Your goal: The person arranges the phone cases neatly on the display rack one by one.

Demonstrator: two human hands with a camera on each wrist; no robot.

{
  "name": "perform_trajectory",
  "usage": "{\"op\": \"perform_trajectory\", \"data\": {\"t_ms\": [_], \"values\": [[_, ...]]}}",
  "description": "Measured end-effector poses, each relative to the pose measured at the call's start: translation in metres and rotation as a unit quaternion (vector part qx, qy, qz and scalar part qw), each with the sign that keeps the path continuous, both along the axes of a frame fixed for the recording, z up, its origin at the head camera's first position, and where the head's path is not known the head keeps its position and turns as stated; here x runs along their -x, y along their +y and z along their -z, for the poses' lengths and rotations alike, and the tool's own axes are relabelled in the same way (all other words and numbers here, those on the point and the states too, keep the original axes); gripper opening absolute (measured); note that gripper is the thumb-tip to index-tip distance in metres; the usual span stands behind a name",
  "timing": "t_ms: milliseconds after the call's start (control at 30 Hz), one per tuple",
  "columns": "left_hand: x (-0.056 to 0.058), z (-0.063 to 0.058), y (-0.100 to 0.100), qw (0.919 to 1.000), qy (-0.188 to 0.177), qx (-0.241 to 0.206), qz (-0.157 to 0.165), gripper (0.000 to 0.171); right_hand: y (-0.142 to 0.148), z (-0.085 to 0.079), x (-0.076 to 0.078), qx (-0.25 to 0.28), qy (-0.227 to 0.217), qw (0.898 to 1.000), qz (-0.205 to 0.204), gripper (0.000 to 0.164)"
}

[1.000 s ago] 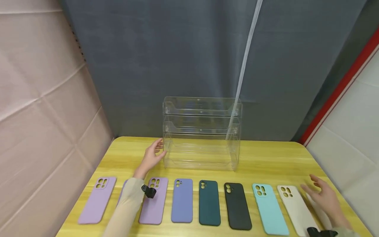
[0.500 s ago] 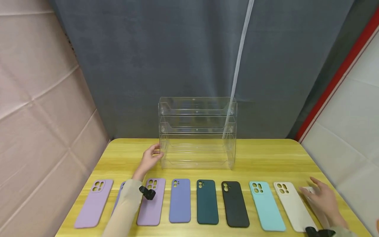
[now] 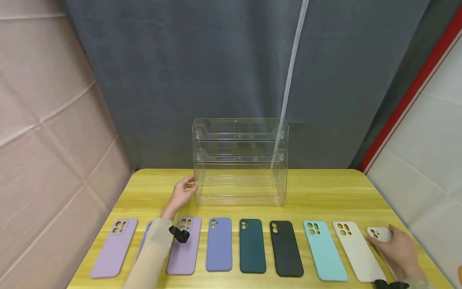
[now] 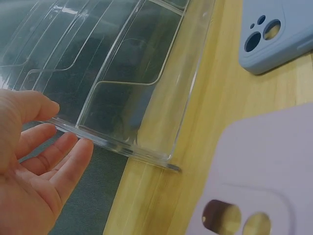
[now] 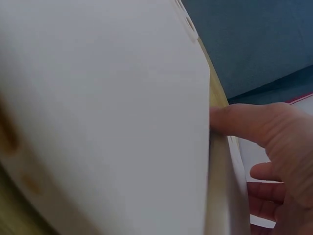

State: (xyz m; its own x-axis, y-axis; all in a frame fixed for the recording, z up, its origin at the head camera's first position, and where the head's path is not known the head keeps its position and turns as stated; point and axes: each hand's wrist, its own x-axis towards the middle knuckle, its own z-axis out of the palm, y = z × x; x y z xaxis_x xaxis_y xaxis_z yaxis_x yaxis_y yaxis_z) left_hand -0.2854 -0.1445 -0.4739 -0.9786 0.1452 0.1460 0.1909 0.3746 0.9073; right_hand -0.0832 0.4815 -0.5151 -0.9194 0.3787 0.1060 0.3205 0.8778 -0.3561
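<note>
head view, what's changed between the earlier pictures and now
The right hand has come down and slightly toward the person, and now grips the rightmost off-white rectangular phone case between thumb and fingers. The left hand stays at the left side of the clear plastic tiered rack; the other rectangular phone cases lie as before.

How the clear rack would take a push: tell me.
The clear rack looks stiff, its edges straight. It is probably light, given thin see-through walls. Pushed near its upper tiers, it might tip, since it stands upright.
</note>
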Motion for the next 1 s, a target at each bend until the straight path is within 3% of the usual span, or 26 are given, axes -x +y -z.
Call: {"op": "perform_trajectory", "data": {"t_ms": [267,500,733,1000], "values": [[-0.001,-0.001,0.002,0.9999,0.007,-0.007,0.004,0.044,0.001,-0.007,-0.001,-0.009,-0.015,1.0,-0.008,0.086],[-0.001,0.0,0.0,0.9999,0.004,-0.009,0.002,0.043,-0.003,-0.01,0.004,0.024,-0.059,0.997,0.039,0.093],[-0.002,-0.002,0.001,0.9999,-0.008,-0.014,0.004,0.042,-0.006,-0.017,0.007,0.015,0.047,0.999,0.019,0.087],[0.0,0.001,-0.001,1.0,-0.002,-0.009,0.003,0.043,-0.021,-0.04,0.014,0.033,0.101,0.994,0.002,0.08]]}}
